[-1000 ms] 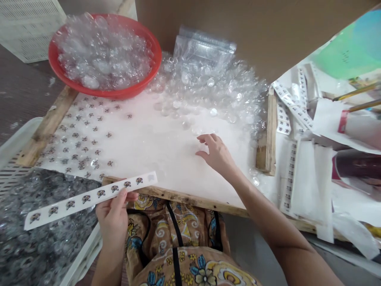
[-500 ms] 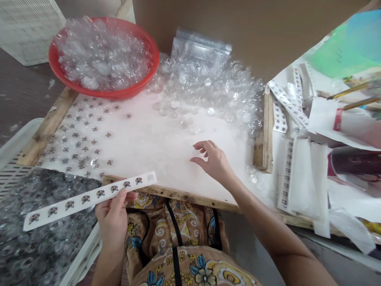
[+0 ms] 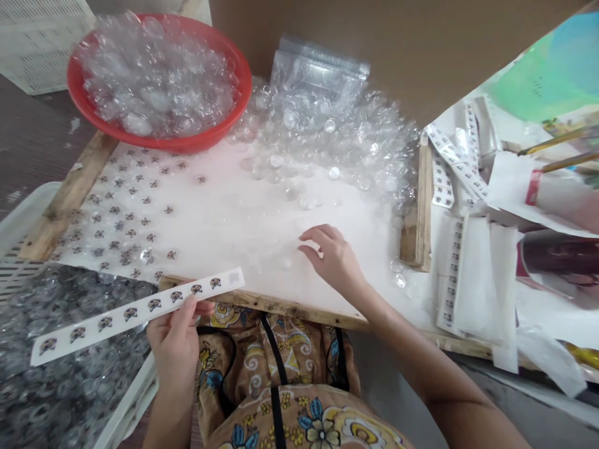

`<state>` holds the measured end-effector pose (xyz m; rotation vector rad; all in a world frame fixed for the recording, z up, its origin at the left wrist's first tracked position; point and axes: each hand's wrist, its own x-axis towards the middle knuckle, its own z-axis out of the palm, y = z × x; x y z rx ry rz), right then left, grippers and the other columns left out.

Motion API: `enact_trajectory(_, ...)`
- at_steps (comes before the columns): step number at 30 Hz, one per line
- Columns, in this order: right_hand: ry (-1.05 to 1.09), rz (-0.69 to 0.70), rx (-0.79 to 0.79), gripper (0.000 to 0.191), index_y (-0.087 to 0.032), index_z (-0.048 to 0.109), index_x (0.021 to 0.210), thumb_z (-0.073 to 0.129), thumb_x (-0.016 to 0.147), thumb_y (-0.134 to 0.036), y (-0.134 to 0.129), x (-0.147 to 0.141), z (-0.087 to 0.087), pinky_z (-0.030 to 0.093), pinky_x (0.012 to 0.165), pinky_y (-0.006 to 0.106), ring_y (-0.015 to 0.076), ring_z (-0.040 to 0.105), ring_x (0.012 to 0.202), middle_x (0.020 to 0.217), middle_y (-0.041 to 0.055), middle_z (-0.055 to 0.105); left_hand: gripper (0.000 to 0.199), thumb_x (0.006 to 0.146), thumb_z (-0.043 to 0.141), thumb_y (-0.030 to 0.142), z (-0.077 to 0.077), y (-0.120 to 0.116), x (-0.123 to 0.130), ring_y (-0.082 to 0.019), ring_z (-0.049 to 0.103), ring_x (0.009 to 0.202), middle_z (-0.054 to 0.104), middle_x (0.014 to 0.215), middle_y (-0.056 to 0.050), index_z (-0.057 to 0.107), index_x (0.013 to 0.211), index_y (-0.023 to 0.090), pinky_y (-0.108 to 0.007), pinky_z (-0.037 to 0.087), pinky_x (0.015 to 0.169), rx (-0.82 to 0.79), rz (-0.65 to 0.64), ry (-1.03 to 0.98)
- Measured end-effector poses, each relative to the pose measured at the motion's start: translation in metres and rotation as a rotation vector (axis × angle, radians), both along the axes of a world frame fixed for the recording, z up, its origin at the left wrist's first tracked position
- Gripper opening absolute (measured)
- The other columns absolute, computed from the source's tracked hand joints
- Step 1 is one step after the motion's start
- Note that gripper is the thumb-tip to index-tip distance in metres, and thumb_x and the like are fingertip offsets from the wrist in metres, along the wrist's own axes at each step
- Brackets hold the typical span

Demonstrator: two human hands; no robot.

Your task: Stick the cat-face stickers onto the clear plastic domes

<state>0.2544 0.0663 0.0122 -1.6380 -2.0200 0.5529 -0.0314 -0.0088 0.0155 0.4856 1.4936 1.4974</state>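
My left hand (image 3: 180,333) pinches a white strip of stickers (image 3: 130,313) between thumb and fingers. Small animal-face pictures run along the strip, and its right end has a blank spot. The strip slants over the near-left table edge. My right hand (image 3: 330,252) hovers above the white tabletop (image 3: 224,218), thumb and forefinger curled toward each other with a small gap; nothing shows between them. Faint clear discs lie just left of its fingertips. Across the table's left part are several clear pieces with animal faces (image 3: 131,234).
A red basin (image 3: 182,144) full of clear domes stands at the back left. Loose clear domes (image 3: 365,146) and a plastic bag (image 3: 322,68) lie before a cardboard box (image 3: 374,37). Wooden rails (image 3: 423,206) edge the table. Sticker strips (image 3: 452,268) lie right; a crate of finished-looking pieces (image 3: 56,374) sits lower left.
My right thumb and forefinger have come closer together, and the hand is slightly lower. My left hand and the strip have shifted a little left. The view has tilted slightly.
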Motion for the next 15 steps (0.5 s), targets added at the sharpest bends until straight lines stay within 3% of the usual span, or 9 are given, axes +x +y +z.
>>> enact_trajectory(3, -0.152, -0.058, 0.058, 0.009, -0.023, 0.064, 0.100, 0.058, 0.093, -0.022, 0.004, 0.017, -0.006, 0.053, 0.080, 0.046, 0.0301, 0.059, 0.096, 0.103, 0.0127, 0.066, 0.012, 0.074, 0.080, 0.026, -0.001, 0.000, 0.000, -0.017, 0.069, 0.052, 0.074, 0.063, -0.001, 0.073, 0.076, 0.016, -0.027, 0.057, 0.052, -0.010, -0.018, 0.011)
enact_trajectory(6, -0.176, -0.021, 0.037, 0.012, -0.023, 0.063, 0.096, 0.052, 0.094, -0.019, 0.003, 0.021, -0.015, 0.052, 0.080, 0.045, 0.0294, 0.060, 0.093, 0.098, 0.0122, 0.066, 0.013, 0.074, 0.080, 0.027, 0.000, 0.000, 0.002, -0.016, 0.069, 0.051, 0.074, 0.062, -0.001, 0.074, 0.074, 0.016, -0.027, 0.058, 0.053, -0.008, -0.032, 0.023)
enact_trajectory(12, 0.060, -0.021, -0.102, 0.018, -0.021, 0.060, 0.108, 0.052, 0.093, -0.017, -0.001, 0.006, -0.016, 0.054, 0.074, 0.035, 0.0216, 0.066, 0.083, 0.096, 0.0085, 0.068, 0.011, 0.073, 0.080, 0.024, 0.004, -0.002, 0.003, -0.016, 0.069, 0.051, 0.075, 0.063, -0.001, 0.074, 0.076, 0.016, -0.026, 0.058, 0.053, 0.024, -0.024, 0.020)
enact_trajectory(15, 0.067, -0.063, -0.066, 0.017, -0.022, 0.062, 0.109, 0.056, 0.092, -0.020, 0.000, 0.013, -0.010, 0.055, 0.072, 0.035, 0.0210, 0.066, 0.083, 0.105, 0.0097, 0.067, 0.010, 0.074, 0.080, 0.024, 0.005, -0.003, 0.002, -0.016, 0.069, 0.051, 0.075, 0.063, -0.001, 0.074, 0.077, 0.016, -0.026, 0.058, 0.053, 0.012, -0.026, 0.022)
